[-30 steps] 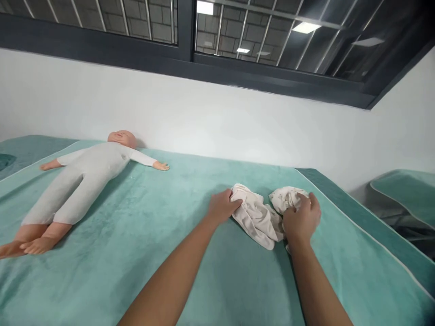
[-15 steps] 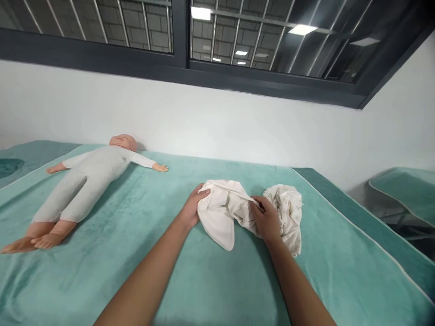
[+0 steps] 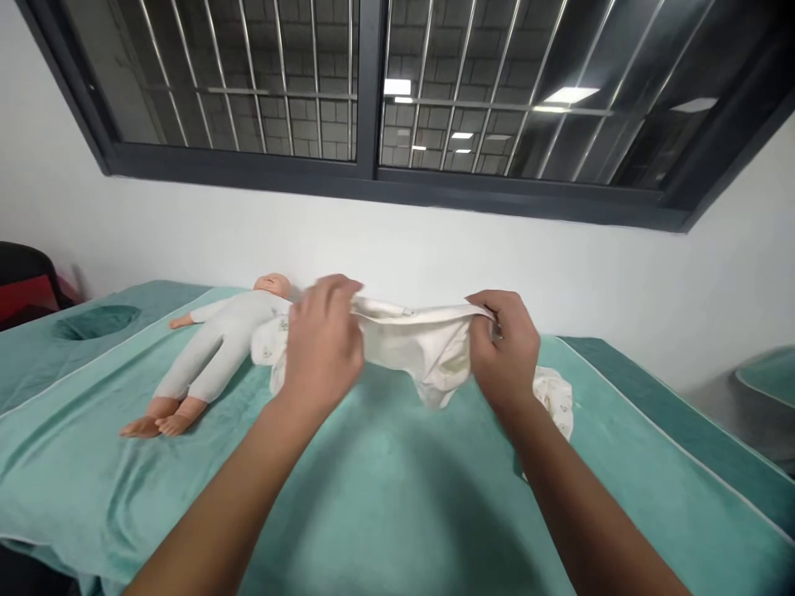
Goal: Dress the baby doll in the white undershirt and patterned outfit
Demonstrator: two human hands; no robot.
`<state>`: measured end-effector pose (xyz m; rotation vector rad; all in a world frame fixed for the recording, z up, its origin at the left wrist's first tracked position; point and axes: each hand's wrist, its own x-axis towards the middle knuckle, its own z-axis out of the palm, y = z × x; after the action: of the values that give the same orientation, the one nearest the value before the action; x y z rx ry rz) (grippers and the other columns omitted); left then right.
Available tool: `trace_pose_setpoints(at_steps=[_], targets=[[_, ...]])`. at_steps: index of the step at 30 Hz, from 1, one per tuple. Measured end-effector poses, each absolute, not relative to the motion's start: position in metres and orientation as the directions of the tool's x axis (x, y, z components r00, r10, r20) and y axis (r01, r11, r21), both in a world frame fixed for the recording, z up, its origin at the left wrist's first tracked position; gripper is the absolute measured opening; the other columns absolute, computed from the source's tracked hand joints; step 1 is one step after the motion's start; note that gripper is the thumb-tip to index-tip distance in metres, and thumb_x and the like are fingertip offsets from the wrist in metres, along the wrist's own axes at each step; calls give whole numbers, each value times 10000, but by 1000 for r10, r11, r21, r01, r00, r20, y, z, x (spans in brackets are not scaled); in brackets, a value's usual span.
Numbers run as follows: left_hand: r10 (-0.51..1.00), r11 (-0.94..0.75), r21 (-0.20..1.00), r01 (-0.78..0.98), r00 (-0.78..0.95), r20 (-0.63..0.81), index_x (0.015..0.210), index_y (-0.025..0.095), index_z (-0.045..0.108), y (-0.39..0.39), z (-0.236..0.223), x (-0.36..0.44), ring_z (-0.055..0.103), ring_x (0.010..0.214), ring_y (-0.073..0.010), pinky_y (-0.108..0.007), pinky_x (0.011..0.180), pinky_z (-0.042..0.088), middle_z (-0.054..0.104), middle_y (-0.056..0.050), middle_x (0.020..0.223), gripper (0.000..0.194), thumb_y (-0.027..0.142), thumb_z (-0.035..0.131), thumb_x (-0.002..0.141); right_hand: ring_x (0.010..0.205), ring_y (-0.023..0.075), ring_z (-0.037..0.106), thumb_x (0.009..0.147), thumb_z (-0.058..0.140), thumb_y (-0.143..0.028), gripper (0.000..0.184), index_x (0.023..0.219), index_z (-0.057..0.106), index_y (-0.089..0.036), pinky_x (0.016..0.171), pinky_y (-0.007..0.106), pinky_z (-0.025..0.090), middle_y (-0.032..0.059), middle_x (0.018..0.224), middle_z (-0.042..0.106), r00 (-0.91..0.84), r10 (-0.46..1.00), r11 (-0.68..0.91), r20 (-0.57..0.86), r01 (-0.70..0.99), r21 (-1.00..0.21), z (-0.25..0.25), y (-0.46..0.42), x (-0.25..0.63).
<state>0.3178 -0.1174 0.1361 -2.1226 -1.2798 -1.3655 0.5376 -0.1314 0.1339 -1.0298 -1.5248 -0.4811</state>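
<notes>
My left hand (image 3: 321, 348) and my right hand (image 3: 504, 348) both grip a small cream baby garment (image 3: 413, 343) and hold it stretched between them, lifted above the teal bed (image 3: 385, 497). A second white patterned cloth (image 3: 556, 397) lies on the bed just right of my right hand. A baby doll (image 3: 217, 348) in a light grey bodysuit lies on its back at the left, head toward the wall. My left hand hides part of the doll's arm.
A white wall with a dark-framed barred window (image 3: 373, 99) runs behind the bed. Another teal-covered bed (image 3: 770, 372) shows at the right edge. A dark red object (image 3: 25, 285) sits at the far left.
Both hands picked the cream garment up off the bed and pulled it taut in the air. The view has tilted up and turned left.
</notes>
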Motion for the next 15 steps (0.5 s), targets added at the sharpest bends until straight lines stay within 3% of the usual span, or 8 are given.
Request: trace_pose_setpoints(at_steps=[1, 4, 7, 10, 12, 15], targets=[[538, -564, 139, 814, 235, 809, 1183, 206, 499, -124, 140, 324, 521, 1151, -287, -428, 921, 402, 590, -105, 1218, 308, 178, 504, 876, 920, 203, 604, 846, 442, -75, 261, 986, 612, -215, 820, 331, 468, 50, 949, 636, 29, 354, 543, 935, 807, -231, 139, -134, 532], [658, -574, 62, 816, 415, 629, 1025, 230, 558, -137, 133, 343, 596, 966, -255, -402, 841, 424, 656, -49, 983, 122, 254, 481, 934, 837, 180, 599, 869, 475, -120, 212, 991, 613, -225, 745, 296, 453, 25, 905, 635, -92, 500, 547, 861, 805, -231, 138, -142, 527], [734, -570, 117, 814, 439, 518, 1022, 235, 545, -140, 113, 357, 614, 864, -224, -357, 738, 440, 650, -28, 966, 119, 303, 499, 936, 781, 165, 582, 853, 479, -123, 203, 968, 613, -225, 708, 283, 433, 6, 851, 610, -61, 608, 470, 791, 831, -297, 127, -150, 537], [739, -612, 139, 779, 500, 451, 1070, 233, 526, -144, 92, 376, 620, 901, -242, -355, 723, 445, 644, -37, 1032, 200, 323, 556, 894, 739, 159, 573, 830, 518, -154, 184, 969, 615, -227, 712, 282, 430, -11, 800, 600, 33, 691, 392, 722, 822, -413, 121, -160, 545], [763, -613, 182, 769, 516, 389, 1056, 217, 529, -147, 79, 389, 626, 918, -247, -348, 719, 443, 651, -53, 1027, 172, 265, 524, 891, 737, 159, 580, 839, 527, -191, 181, 982, 625, -241, 699, 281, 428, -15, 817, 632, -42, 785, 386, 618, 814, -435, 121, -168, 546], [807, -573, 251, 780, 483, 340, 1020, 214, 543, -148, 64, 397, 635, 901, -230, -322, 685, 421, 664, -62, 1004, 196, 130, 453, 868, 769, 162, 599, 867, 495, -218, 189, 987, 632, -266, 688, 280, 415, -21, 895, 683, -188, 869, 380, 458, 846, -374, 123, -179, 550]])
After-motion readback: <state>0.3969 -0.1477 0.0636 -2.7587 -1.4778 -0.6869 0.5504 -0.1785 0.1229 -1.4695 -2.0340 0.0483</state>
